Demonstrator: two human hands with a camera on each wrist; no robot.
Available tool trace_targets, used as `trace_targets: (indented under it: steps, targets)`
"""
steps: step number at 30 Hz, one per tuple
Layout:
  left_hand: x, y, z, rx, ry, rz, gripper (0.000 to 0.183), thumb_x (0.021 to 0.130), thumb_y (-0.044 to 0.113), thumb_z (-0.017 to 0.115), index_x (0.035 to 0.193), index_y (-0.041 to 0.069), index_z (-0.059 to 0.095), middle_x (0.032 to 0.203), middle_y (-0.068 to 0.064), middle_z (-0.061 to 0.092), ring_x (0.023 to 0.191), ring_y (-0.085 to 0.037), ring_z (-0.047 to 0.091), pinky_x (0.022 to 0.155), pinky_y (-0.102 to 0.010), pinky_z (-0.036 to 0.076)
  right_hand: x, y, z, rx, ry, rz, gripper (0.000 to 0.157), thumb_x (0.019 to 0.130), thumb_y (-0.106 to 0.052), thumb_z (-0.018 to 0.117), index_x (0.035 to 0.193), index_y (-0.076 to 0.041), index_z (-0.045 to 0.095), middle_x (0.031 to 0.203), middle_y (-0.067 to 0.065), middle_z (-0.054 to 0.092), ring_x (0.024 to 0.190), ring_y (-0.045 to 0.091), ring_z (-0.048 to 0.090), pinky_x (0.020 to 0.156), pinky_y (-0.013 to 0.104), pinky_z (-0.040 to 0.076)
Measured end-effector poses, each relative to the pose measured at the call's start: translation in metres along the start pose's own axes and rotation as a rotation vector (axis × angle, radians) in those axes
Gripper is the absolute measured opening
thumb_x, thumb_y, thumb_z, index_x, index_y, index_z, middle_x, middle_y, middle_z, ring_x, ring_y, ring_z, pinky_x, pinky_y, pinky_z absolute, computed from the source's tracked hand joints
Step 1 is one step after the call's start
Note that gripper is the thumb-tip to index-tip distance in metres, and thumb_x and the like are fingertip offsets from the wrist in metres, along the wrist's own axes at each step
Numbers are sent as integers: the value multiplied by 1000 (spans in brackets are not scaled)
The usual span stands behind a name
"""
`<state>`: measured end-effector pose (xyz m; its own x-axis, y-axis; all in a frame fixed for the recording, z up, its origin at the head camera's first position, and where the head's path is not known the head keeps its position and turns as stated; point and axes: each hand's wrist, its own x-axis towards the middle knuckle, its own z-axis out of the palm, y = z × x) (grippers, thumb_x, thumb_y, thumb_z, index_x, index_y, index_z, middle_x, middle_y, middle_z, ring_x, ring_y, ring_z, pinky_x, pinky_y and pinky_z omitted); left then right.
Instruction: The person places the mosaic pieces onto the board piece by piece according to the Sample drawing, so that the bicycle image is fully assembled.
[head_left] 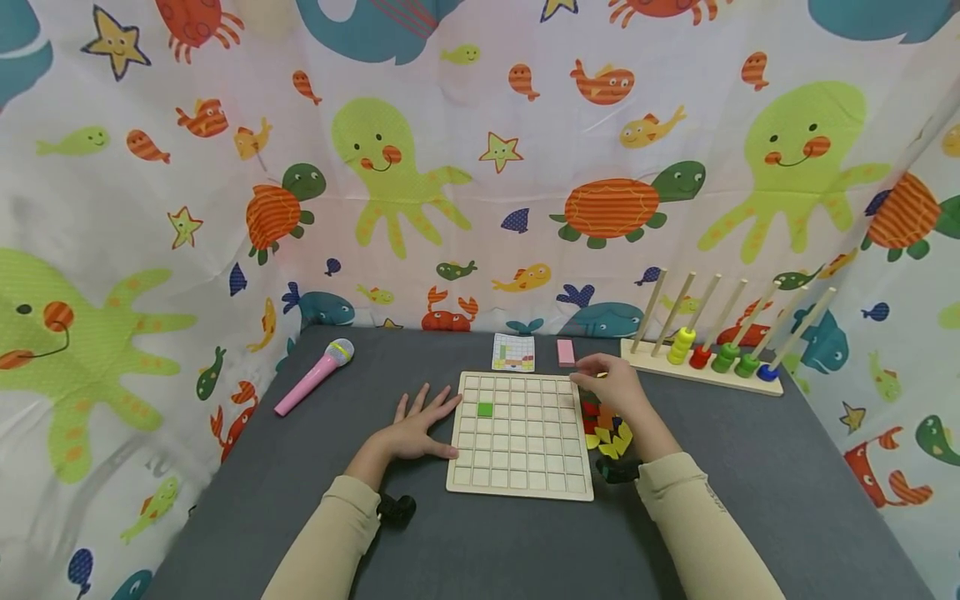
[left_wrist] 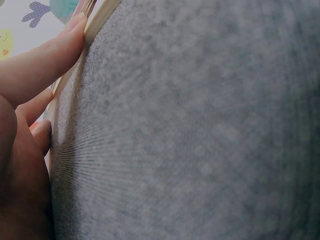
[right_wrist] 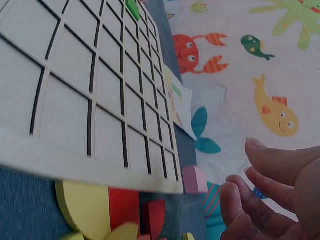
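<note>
Wooden grid board [head_left: 521, 436]: left hand [head_left: 418, 429] lying flat, fingers spread, beside it; right hand [head_left: 617, 385], fingers loosely curled and holding nothing, hiding coloured pieces [right_wrist: 107, 210] that the right wrist view is showing.

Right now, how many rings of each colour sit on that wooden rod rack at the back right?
On the rod rack:
yellow rings: 1 stack, too small to count
red ring: 1
green rings: 2 rods' worth
blue ring: 1
Total: 5 loaded rods.

Left hand [head_left: 417, 429] flat, fingers spread — right hand [head_left: 611, 385] hovering, loosely curled
</note>
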<state>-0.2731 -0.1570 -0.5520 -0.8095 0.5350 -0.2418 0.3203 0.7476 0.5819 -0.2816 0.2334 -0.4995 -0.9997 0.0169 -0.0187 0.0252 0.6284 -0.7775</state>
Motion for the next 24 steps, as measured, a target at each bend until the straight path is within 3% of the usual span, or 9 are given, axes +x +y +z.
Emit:
trace_targets:
  steps: [5,15,24]
  targets:
    - [-2,1,-2,-17,3,12,103,81,62,75,163,35,18,172,3,3,155,-32,-20,117,-62,-21,0,11,-11,20,-10,34,43,96,-33,70,129,-5,66,122,17,67,104,32,63,80,36,56]
    - [-2,2,-1,-18,6,8,103,81,61,75,163,35,18,172,4,2,155,-32,-20,117,-63,-21,1,40,-33,11,-2,74,45,97,-32,69,131,-3,64,127,21,65,114,36,59,93,48,55]
    - [1,-4,1,-20,9,-4,105,79,66,75,162,37,17,172,5,2,155,-29,-22,117,-60,-23,14,64,-35,-17,-23,154,48,97,-33,69,132,-1,63,128,25,62,110,35,61,90,45,55]
